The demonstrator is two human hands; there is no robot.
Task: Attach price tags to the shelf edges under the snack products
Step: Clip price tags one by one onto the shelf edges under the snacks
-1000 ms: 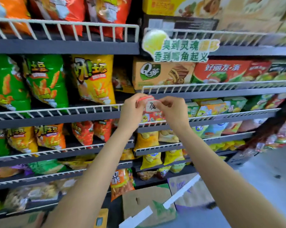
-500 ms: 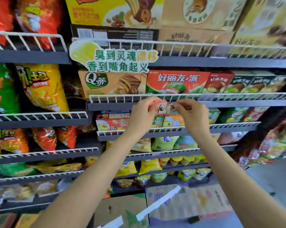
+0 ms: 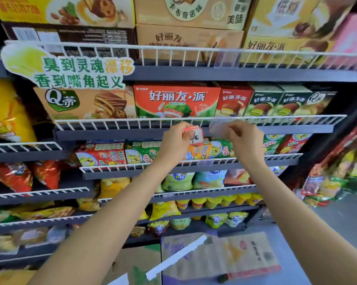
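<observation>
**Tags raised to the pie-box shelf**

Hands met at the dark grey shelf edge with its white wire rail [image 3: 116,128]. The left hand [image 3: 174,140] gripped a small stack of red-bordered white paper price tags [image 3: 194,135], its fingers covering most of the handwriting. The right hand [image 3: 242,138] pinched a clear plastic tag holder [image 3: 216,126] against the rail below the red pie box [image 3: 176,100]; its outline blurred.

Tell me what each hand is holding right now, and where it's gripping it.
The left hand grips a stack of red-bordered price tags by its left end. The right hand pinches a clear tag holder by its right edge.
</observation>
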